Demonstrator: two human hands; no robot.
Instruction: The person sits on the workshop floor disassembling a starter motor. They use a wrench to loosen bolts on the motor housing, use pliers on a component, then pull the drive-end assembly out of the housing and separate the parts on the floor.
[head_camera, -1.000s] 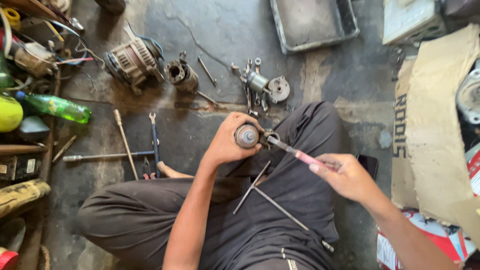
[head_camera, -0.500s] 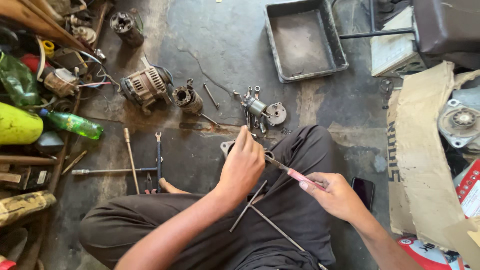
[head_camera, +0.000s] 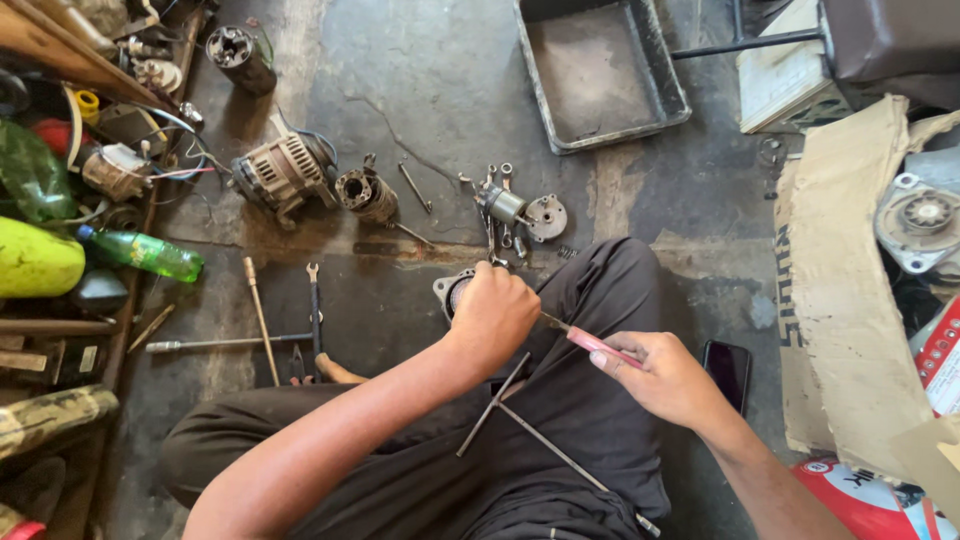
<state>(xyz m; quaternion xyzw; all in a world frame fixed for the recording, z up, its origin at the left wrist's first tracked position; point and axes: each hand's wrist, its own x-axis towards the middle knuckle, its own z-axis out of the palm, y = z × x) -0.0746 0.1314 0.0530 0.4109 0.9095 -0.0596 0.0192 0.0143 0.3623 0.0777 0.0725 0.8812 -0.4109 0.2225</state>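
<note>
While the left hand (head_camera: 495, 315) is clamped over a round metal motor part (head_camera: 452, 291) resting on the person's knee, the right hand (head_camera: 668, 378) is closed around the pink handle of a screwdriver (head_camera: 590, 342), whose shaft runs up and left to meet the part under the left fingers. Just below both hands, two thin metal rods (head_camera: 520, 415) lie crossed on the dark trousers. A black phone (head_camera: 728, 370) lies on the floor just right of the right hand. Beyond the left hand sit small motor pieces (head_camera: 520, 212), and farther out a grey metal tray (head_camera: 600, 75). Left of the left hand lie a wrench (head_camera: 314, 310) and long tools.
</note>
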